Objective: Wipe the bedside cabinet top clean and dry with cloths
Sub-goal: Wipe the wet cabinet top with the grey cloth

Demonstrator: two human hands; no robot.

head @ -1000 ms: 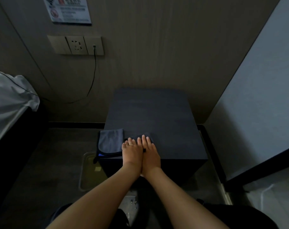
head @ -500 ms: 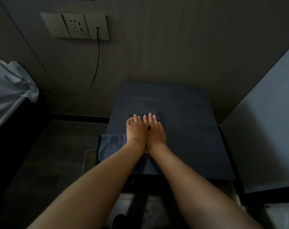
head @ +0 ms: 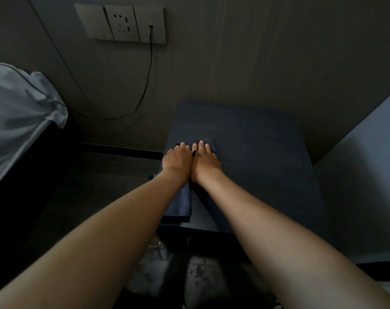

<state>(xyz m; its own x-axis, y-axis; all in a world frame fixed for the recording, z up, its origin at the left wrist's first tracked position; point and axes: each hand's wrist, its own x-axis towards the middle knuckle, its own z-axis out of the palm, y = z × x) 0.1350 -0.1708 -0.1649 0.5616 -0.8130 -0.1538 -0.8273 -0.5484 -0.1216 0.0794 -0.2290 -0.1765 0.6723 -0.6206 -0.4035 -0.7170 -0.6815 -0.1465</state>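
The dark bedside cabinet top (head: 261, 166) fills the middle right. My left hand (head: 177, 158) and my right hand (head: 206, 161) lie flat side by side, thumbs touching, palms down on a dark cloth (head: 210, 142). Only a corner of that cloth shows past my fingertips, on the left half of the top. A second, blue-grey folded cloth (head: 182, 202) lies at the cabinet's front left edge, partly under my left forearm.
A wall socket panel (head: 122, 23) with a black cable (head: 148, 70) plugged in hangs on the wall to the upper left. A bed with a pale sheet (head: 15, 121) stands at the left. A pale panel (head: 363, 166) rises right of the cabinet. Wet metal (head: 196, 273) shows below.
Both hands have slid the dark cloth from the cabinet's front edge toward the wall. The blue-grey cloth stayed at the front left edge. The view moved closer.
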